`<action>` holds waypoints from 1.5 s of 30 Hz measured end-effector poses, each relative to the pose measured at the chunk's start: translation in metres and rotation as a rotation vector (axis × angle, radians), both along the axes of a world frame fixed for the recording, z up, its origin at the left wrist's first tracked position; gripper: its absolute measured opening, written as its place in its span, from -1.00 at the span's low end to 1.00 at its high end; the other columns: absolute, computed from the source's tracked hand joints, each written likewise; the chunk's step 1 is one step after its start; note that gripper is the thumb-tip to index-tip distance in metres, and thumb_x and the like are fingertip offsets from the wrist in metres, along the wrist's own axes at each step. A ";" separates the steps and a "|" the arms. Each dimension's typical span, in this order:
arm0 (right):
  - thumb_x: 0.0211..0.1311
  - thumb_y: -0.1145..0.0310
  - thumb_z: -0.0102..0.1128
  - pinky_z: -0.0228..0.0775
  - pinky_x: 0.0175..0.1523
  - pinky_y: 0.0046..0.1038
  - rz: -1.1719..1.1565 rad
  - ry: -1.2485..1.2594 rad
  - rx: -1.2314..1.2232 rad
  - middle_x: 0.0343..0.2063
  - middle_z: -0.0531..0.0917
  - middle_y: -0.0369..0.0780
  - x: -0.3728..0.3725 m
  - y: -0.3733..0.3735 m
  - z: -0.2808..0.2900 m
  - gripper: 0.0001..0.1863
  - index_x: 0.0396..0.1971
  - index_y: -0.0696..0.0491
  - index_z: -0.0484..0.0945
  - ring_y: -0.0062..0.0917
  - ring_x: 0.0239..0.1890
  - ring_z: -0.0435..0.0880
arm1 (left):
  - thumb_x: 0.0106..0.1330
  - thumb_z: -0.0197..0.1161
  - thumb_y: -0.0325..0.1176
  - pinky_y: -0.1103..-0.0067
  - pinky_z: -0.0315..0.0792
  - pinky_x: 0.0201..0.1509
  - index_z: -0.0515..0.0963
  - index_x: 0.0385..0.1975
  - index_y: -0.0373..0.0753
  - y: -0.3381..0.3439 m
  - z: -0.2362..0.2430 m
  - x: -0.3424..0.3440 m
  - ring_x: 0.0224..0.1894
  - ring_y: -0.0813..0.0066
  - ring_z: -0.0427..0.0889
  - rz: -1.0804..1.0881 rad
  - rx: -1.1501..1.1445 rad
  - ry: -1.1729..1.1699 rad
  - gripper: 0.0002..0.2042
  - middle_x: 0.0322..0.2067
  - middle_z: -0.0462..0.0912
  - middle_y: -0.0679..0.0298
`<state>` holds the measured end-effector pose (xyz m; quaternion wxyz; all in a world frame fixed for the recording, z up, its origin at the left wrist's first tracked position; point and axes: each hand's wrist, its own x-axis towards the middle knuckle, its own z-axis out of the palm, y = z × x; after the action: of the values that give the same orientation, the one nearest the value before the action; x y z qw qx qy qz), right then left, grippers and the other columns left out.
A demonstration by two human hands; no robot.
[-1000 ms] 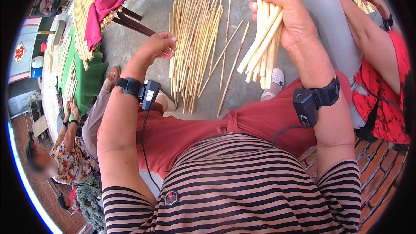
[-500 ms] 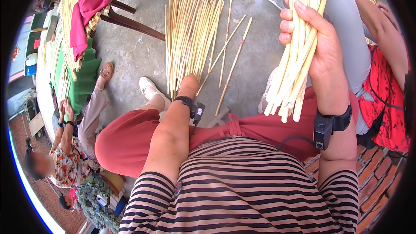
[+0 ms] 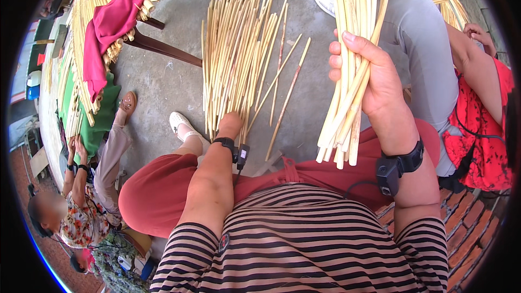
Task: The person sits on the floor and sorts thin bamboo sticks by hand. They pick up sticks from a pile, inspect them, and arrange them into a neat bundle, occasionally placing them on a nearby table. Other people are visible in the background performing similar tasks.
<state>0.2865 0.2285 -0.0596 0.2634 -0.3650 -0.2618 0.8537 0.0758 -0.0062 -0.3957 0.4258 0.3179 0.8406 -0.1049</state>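
Observation:
My right hand (image 3: 380,78) is raised and wrapped around a bundle of pale reed stalks (image 3: 343,114), thumb across the front. The stalks' lower ends hang above my red trousers. On the floor ahead lies a spread pile of similar stalks (image 3: 239,49), some with reddish-brown marks. My left hand (image 3: 230,123) reaches down to the near end of this pile; its fingers are hidden, so their grip cannot be seen. A few loose stalks (image 3: 288,99) lie apart just right of the pile.
At the upper left stands a dark-legged table (image 3: 168,48) with layered stalks, a crimson cloth (image 3: 106,30) and a green cloth (image 3: 104,106). A person in a floral top (image 3: 87,222) works there. Another person's grey-clad leg (image 3: 413,35) is close on my right, near a red patterned cloth (image 3: 477,130).
My right hand has come left and slightly down with the bundle still in it. My left hand stays at the pile's near end. The whole view has shifted a little.

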 end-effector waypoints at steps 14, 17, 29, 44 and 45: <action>0.14 0.37 0.22 0.51 -0.41 -0.50 0.028 0.064 0.006 -0.47 0.58 -0.19 0.008 -0.015 0.014 -0.74 -0.24 0.20 0.46 -0.53 -0.49 0.59 | 0.22 0.11 -0.24 0.30 0.47 0.01 0.55 -0.15 -0.28 0.007 0.006 0.024 -0.07 0.06 0.60 -0.091 0.048 0.105 -0.70 -0.16 0.61 -0.02; 0.16 0.37 0.19 0.48 -0.40 -0.51 0.022 0.030 0.003 -0.45 0.56 -0.20 0.009 -0.015 0.012 -0.71 -0.18 0.19 0.43 -0.54 -0.47 0.57 | 0.19 0.05 -0.33 0.29 0.48 -0.04 0.55 -0.17 -0.23 0.005 0.004 0.023 -0.14 0.00 0.61 -0.073 0.140 0.098 -0.74 -0.20 0.62 -0.03; 0.14 0.40 0.20 0.49 -0.41 -0.51 0.027 0.050 -0.038 -0.47 0.57 -0.19 -0.003 -0.024 0.016 -0.72 -0.19 0.20 0.44 -0.54 -0.49 0.58 | 0.14 0.23 -0.29 0.25 0.44 -0.14 0.45 -0.20 -0.20 0.043 0.004 -0.004 -0.23 -0.06 0.59 0.298 0.653 0.081 -0.74 -0.35 0.61 -0.05; 0.06 0.45 0.20 0.44 -0.42 -0.49 0.003 0.052 -0.015 -0.48 0.53 -0.19 0.001 -0.029 0.009 -0.62 -0.10 0.20 0.37 -0.52 -0.50 0.54 | 0.11 0.17 -0.20 0.25 0.46 -0.06 0.51 -0.20 -0.27 0.090 -0.005 0.001 -0.13 0.00 0.59 0.209 0.357 0.112 -0.67 -0.24 0.62 -0.08; 0.06 0.44 0.20 0.42 -0.41 -0.48 0.011 0.040 -0.006 -0.47 0.52 -0.19 0.000 -0.029 0.011 -0.60 -0.08 0.19 0.35 -0.52 -0.50 0.52 | 0.12 0.14 -0.20 0.26 0.46 -0.05 0.51 -0.19 -0.27 0.093 0.002 -0.005 -0.12 0.00 0.59 0.185 0.362 0.083 -0.67 -0.23 0.62 -0.06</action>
<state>0.2864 0.1998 -0.0487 0.2630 -0.3472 -0.2559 0.8630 0.0710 0.0867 -0.3935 0.3345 0.3063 0.8881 0.0745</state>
